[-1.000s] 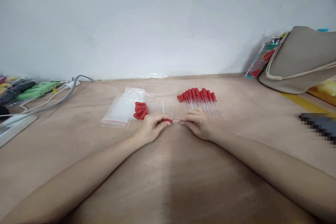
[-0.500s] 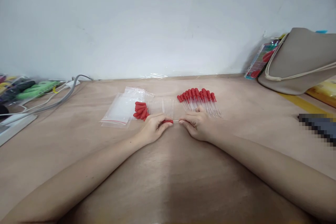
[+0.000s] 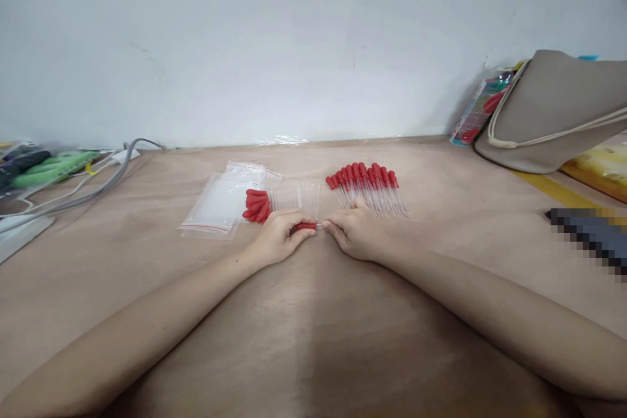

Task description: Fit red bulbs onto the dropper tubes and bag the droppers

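My left hand point(image 3: 277, 238) pinches the red rubber bulb point(image 3: 305, 226) of a dropper. My right hand point(image 3: 353, 232) pinches the clear glass tube at the bulb's other end, so both hands hold the same dropper between them, low over the wooden table point(image 3: 313, 313). Behind my left hand lies a pile of loose red bulbs point(image 3: 256, 205) beside clear glass tubes point(image 3: 300, 196). Behind my right hand several finished droppers point(image 3: 368, 186) with red bulbs lie in a row.
A stack of clear zip bags point(image 3: 223, 202) lies left of the bulbs. Grey cables point(image 3: 93, 192) and green items point(image 3: 46, 166) sit at the far left. A beige bag point(image 3: 553, 111) and colourful packets point(image 3: 477, 111) stand at the right, against the white wall.
My hands have come slightly closer together on the dropper, with less glass showing between them. The view has shifted a little to the right.
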### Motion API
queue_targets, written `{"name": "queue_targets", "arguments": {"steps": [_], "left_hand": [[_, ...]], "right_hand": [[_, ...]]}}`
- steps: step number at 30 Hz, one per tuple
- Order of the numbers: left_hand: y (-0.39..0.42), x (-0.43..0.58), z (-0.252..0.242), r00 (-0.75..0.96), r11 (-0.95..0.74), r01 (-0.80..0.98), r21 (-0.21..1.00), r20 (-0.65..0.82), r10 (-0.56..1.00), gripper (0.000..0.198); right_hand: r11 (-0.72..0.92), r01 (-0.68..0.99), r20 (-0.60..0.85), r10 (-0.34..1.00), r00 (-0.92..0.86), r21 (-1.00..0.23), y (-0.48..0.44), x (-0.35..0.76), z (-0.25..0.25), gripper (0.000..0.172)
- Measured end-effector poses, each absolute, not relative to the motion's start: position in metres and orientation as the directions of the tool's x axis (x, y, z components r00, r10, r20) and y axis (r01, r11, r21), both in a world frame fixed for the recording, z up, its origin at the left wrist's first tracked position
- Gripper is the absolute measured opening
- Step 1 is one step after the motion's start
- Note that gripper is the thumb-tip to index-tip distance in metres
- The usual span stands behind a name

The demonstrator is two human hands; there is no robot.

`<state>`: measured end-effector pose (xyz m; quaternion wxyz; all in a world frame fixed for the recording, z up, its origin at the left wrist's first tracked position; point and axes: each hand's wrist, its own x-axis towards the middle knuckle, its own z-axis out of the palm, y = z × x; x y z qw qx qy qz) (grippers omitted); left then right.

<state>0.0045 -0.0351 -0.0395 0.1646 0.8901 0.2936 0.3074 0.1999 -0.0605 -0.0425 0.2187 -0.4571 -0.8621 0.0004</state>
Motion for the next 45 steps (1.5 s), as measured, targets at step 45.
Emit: {"name": "queue_targets", "arguments": {"steps": [45], "left_hand": [[-0.029, 0.003, -0.024, 0.179, -0.508, 0.794, 0.334, 0.67, 0.721, 0.019]], "right_hand": [[0.097, 0.99, 0.192, 0.978, -0.077, -0.099, -0.009, 0.174, -0.017, 0.032]]}}
